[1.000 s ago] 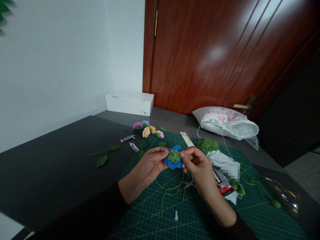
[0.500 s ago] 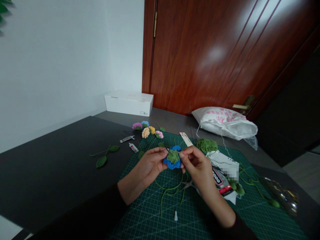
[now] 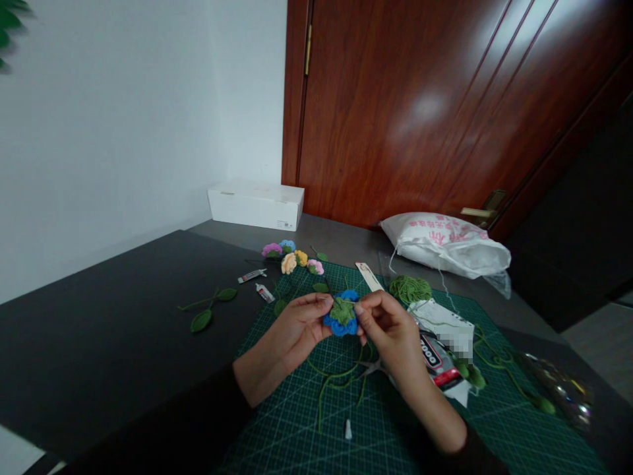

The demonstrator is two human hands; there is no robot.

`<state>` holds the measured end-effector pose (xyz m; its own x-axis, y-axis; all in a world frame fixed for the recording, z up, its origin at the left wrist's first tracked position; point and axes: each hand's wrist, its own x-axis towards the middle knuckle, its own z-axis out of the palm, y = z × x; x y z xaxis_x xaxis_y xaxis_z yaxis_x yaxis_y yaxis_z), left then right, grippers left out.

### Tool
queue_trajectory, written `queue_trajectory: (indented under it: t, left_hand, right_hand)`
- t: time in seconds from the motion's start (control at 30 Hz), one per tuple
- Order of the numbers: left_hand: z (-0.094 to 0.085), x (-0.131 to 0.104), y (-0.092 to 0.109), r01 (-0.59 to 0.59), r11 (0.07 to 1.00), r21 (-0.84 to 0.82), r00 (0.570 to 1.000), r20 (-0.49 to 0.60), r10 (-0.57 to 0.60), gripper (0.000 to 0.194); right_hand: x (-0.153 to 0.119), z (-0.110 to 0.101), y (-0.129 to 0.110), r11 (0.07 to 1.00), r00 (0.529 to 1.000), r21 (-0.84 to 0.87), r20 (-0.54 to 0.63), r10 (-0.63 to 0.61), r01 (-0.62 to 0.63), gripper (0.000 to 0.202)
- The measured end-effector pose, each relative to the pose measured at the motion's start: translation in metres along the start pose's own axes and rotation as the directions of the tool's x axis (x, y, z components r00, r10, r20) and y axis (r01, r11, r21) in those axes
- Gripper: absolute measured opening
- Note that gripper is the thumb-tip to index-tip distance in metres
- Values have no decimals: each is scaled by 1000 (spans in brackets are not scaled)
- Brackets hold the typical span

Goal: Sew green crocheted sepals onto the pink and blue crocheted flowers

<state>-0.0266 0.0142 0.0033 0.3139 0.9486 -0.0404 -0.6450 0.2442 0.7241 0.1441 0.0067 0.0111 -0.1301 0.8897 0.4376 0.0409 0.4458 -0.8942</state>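
Observation:
Between my two hands, above the green cutting mat (image 3: pixel 291 422), is a blue crocheted flower (image 3: pixel 342 326) with its green back facing me. My left hand (image 3: pixel 301 323) pinches its left edge, thumb and fingers closed. On the other side my right hand (image 3: pixel 393 326) grips the right edge near the green part, thumb against forefinger. Strands of green yarn (image 3: pixel 326 382) lie on the mat below the flower. Partly behind my right hand are scissors (image 3: pixel 373 367). A small white cap (image 3: pixel 348 429) rests nearer to me.
Crocheted flowers (image 3: pixel 291 258) and two glue tubes (image 3: pixel 264 293) lie beyond my left hand; green leaves (image 3: pixel 202 321) are farther left. Rightward are a green yarn ball (image 3: pixel 410 288), a glue package (image 3: pixel 435 359) and a white sack (image 3: pixel 445 244). A white box (image 3: pixel 254 206) stands behind.
Almost nothing differs. Both hands keep their hold on the blue flower in the same place, and the whole view has shifted very slightly.

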Motion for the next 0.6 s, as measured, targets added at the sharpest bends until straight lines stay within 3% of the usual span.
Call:
queue_trajectory:
  t: [0.6]
  left_hand:
    - [2, -1, 1, 3, 1000, 9, 1000, -3, -3, 7]
  right_hand:
    - [-2, 4, 0, 1000, 995, -10, -95, -8, 7, 16]
